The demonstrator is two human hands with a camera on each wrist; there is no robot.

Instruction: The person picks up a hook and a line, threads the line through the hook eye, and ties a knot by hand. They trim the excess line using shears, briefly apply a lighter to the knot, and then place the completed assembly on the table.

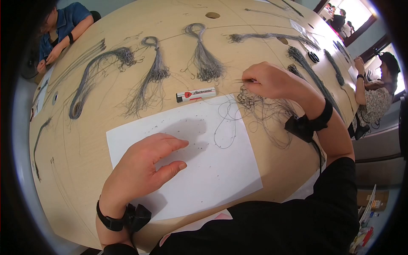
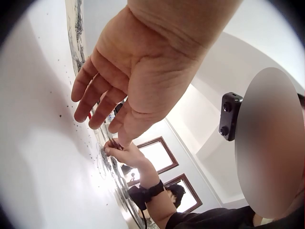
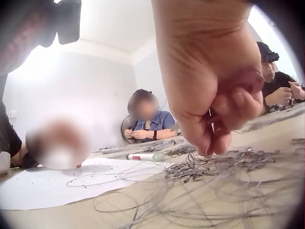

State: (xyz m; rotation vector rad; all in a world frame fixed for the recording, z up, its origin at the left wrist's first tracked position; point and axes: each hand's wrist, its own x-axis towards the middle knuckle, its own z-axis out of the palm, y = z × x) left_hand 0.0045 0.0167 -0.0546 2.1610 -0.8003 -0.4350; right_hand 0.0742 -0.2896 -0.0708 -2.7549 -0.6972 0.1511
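Observation:
My left hand (image 1: 146, 163) hovers over a white paper sheet (image 1: 229, 178), palm down, its fingers loosely extended and holding nothing. Small dark specks lie scattered on the paper. In the left wrist view the left palm (image 2: 138, 71) and spread fingers show. To the right, my right hand (image 1: 272, 83) has curled fingers, thumb and fingertips pinching thin dark strands that poke out to the left. Beneath it spreads a loose tangle of fine grey line with small dark hooks (image 1: 250, 100). The right wrist view has those fingertips right over the hooks (image 3: 190, 169). One line loops onto the paper.
A white tube (image 1: 196, 94) with red and black print lies behind the paper. Tied bundles of hooked line (image 1: 206, 63) lie farther back, with more bundles (image 1: 100, 59) at the left and right. Black-handled scissors (image 1: 313, 56) lie far right. Other people sit around the table.

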